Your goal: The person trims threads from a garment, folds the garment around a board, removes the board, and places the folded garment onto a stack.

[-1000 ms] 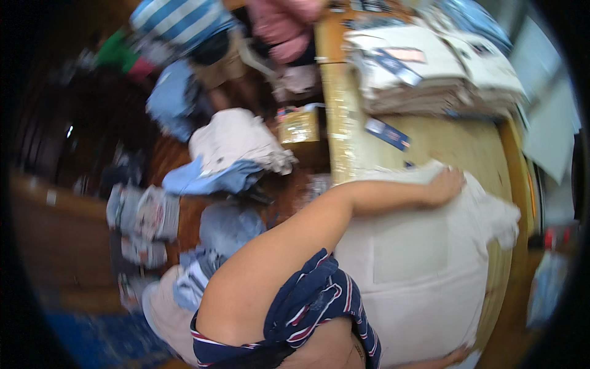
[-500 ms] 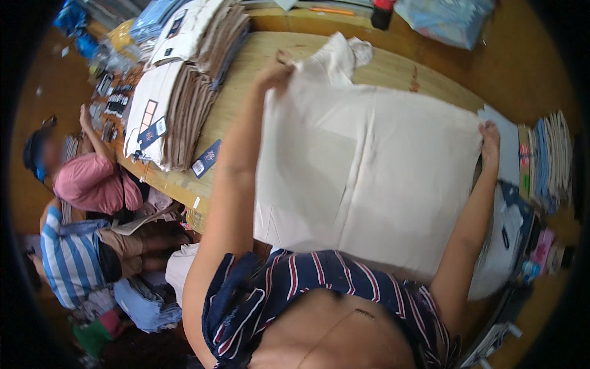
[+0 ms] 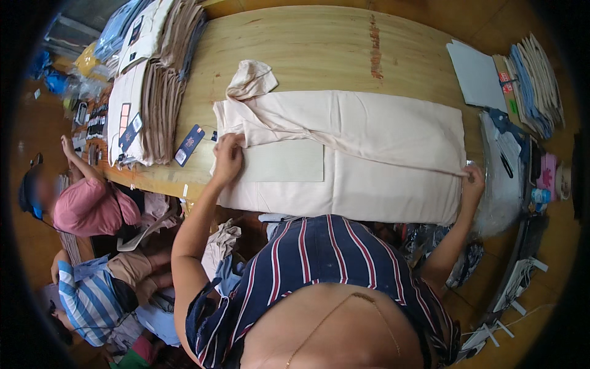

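Observation:
A cream garment [image 3: 393, 190] lies spread across the near edge of the wooden table. A folded flap of it runs along the far half, and a crumpled sleeve-like end [image 3: 252, 80] sticks out beyond. On its left part rests a flat pale board [image 3: 283, 161], partly covered by the flap. My left hand [image 3: 228, 158] is closed on the flap's edge at the board's left end. At the right end of the garment, my right hand [image 3: 472, 178] pinches the flap's corner. The exact finger grip is partly hidden.
Stacks of folded garments [image 3: 163, 111] stand at the left, beside a dark blue tag [image 3: 189, 145]. Pale sheets [image 3: 473, 74] and another folded pile [image 3: 534, 86] are at the right. Two people, one in a pink top [image 3: 92, 206], one in striped blue [image 3: 92, 301], are at the left.
The garment, held up before, now lies lower on the table with its far layer folded toward me. Both hands have come down and nearer, and the board is uncovered.

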Action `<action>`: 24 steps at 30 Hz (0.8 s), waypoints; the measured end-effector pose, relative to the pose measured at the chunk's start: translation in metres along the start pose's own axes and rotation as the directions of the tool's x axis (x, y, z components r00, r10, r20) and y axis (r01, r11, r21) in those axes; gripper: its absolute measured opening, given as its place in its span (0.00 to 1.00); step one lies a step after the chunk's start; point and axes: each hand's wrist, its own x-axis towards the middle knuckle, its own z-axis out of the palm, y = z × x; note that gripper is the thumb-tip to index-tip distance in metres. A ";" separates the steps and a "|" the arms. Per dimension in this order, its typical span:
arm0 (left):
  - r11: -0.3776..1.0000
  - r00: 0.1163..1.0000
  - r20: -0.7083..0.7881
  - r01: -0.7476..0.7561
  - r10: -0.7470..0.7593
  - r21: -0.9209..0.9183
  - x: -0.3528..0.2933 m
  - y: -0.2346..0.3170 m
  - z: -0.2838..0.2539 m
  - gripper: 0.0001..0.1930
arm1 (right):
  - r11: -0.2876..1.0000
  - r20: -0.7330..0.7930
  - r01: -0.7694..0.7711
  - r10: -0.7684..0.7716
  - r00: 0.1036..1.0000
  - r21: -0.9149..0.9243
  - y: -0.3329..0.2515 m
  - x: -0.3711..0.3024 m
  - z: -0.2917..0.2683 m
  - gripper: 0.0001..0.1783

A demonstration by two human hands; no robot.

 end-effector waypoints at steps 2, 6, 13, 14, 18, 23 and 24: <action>1.000 0.998 -0.062 -0.004 0.004 0.003 -0.011 0.005 0.004 0.18 | 0.908 0.131 -0.075 0.141 0.981 -0.412 -0.021 -0.008 0.003 0.11; 0.976 0.986 -0.016 0.159 -0.163 -0.150 -0.016 -0.005 0.005 0.18 | 0.895 0.073 0.251 -0.242 0.968 -0.369 -0.113 0.034 0.037 0.15; 0.969 0.983 -0.067 0.154 -0.170 -0.195 -0.006 0.010 0.001 0.21 | 0.937 0.239 0.317 -0.344 0.908 0.145 -0.318 0.121 0.271 0.21; 0.966 0.980 -0.059 0.174 -0.189 -0.192 -0.006 0.010 -0.001 0.21 | 0.961 0.163 0.277 -0.275 0.948 0.011 -0.342 0.114 0.294 0.25; 0.946 0.962 -0.044 0.257 -0.270 -0.198 -0.013 0.003 -0.004 0.23 | 0.948 0.641 0.286 -0.306 0.703 0.140 -0.397 0.097 0.301 0.33; 0.899 0.928 -0.064 0.336 -0.367 -0.283 -0.012 0.003 -0.003 0.30 | 0.612 0.516 -0.048 -0.619 0.592 0.790 -0.384 0.157 0.205 0.19; 0.899 0.928 -0.055 0.340 -0.368 -0.276 -0.011 0.005 -0.003 0.31 | 0.570 0.448 0.081 -0.719 0.532 0.818 -0.380 0.172 0.169 0.15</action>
